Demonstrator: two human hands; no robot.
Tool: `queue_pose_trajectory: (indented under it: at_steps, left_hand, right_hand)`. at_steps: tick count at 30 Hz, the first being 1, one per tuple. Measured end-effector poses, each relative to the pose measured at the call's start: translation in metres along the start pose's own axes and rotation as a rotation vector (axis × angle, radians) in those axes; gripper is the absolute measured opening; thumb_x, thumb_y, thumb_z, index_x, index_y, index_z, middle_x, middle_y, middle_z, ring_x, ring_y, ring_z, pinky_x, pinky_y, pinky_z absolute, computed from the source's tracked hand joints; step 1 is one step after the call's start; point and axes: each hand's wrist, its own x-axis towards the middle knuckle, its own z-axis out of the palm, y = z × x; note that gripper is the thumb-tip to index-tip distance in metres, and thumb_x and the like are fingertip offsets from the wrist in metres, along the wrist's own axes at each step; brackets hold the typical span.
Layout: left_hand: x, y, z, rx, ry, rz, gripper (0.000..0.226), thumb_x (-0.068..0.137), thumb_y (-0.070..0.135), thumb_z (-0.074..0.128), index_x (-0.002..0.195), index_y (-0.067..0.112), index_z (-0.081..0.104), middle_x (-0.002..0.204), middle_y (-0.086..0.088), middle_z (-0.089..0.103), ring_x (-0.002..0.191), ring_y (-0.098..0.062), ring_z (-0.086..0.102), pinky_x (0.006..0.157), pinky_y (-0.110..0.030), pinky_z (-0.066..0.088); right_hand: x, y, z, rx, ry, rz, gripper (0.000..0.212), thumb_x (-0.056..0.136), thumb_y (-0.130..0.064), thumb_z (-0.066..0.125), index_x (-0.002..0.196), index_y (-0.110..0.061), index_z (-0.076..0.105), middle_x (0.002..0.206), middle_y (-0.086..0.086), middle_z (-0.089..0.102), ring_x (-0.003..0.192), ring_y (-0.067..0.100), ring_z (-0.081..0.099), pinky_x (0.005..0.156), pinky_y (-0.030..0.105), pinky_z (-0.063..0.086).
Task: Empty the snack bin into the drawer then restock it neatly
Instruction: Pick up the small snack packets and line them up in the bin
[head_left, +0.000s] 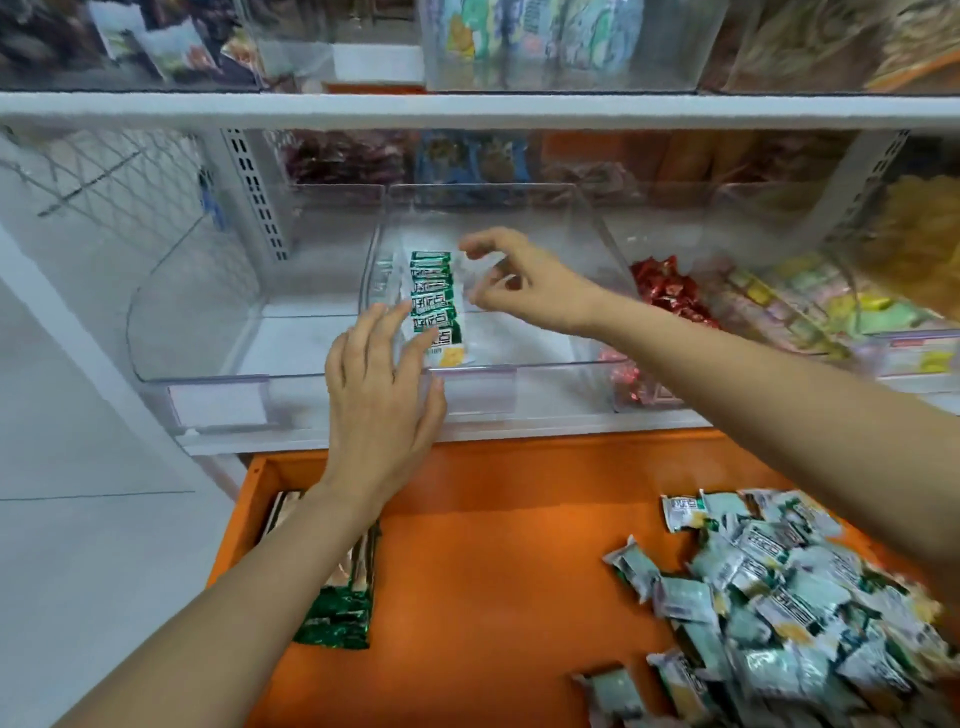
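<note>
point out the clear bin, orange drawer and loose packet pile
clear bin (530, 371): head view, front rim
orange drawer (493, 545): head view, bare floor
loose packet pile (779, 597): head view, middle of heap

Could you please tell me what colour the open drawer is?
Orange; the drawer shows best in the head view.
</note>
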Motion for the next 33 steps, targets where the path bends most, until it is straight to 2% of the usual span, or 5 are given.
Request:
queue_pose_trajectory:
  at_steps: [6, 13, 20, 25, 33]
  left_hand:
    - [-0.044, 0.089, 0.031, -0.387, -0.257, 0.217, 0.024, 0.085, 0.025, 0.047, 0.098, 0.010, 0.060, 0.094, -0.007, 0.058, 0.083, -0.027, 0.056, 0.069, -0.038, 0.043]
    - [-0.154, 0.176, 0.120, -0.409, -1.363, 0.233, 0.039, 0.091, 0.037, 0.059, 0.125, 0.018, 0.054, 0.124, -0.005, 0.057, 0.114, -0.024, 0.053, 0.087, -0.032, 0.041]
    - [-0.228, 0.197, 0.170, -0.429, -1.467, 0.170, 0.058, 0.070, 0.043, 0.076, 0.112, 0.021, 0.043, 0.115, -0.006, 0.044, 0.104, -0.024, 0.043, 0.077, -0.034, 0.037]
    - [-0.234, 0.189, 0.182, -0.592, -1.405, 0.041, 0.043, 0.074, 0.036, 0.074, 0.097, 0.023, 0.040, 0.104, -0.003, 0.054, 0.091, -0.019, 0.046, 0.065, -0.030, 0.028]
    - [-0.192, 0.146, 0.183, -0.966, -1.414, -1.035, 0.014, 0.103, 0.022, 0.041, 0.103, 0.015, 0.052, 0.095, -0.010, 0.064, 0.081, -0.025, 0.063, 0.075, -0.033, 0.055]
  right_hand:
    - [-0.176, 0.025, -0.015, 0.148, -0.257, 0.049, 0.007, 0.093, -0.008, 0.059, 0.090, -0.010, 0.065, 0.073, 0.005, 0.066, 0.061, 0.007, 0.061, 0.059, 0.020, 0.049]
    - [-0.281, 0.220, 0.054, -0.435, -0.662, 0.470, 0.039, 0.094, -0.031, 0.057, 0.129, -0.014, 0.056, 0.139, 0.010, 0.050, 0.124, 0.026, 0.049, 0.097, 0.028, 0.040]
    - [-0.305, 0.285, 0.093, -0.791, -0.699, 0.516, 0.098, 0.074, -0.049, 0.076, 0.146, -0.010, 0.022, 0.140, 0.013, 0.043, 0.127, 0.032, 0.046, 0.103, 0.038, 0.038]
    - [-0.295, 0.290, 0.098, -0.371, -0.654, 0.597, 0.060, 0.079, -0.039, 0.074, 0.126, -0.016, 0.043, 0.109, 0.003, 0.055, 0.101, 0.025, 0.058, 0.079, 0.033, 0.045]
    - [-0.282, 0.271, 0.107, 0.107, -0.705, 0.727, 0.044, 0.095, -0.048, 0.048, 0.136, -0.033, 0.047, 0.136, 0.006, 0.051, 0.117, 0.027, 0.054, 0.099, 0.046, 0.046]
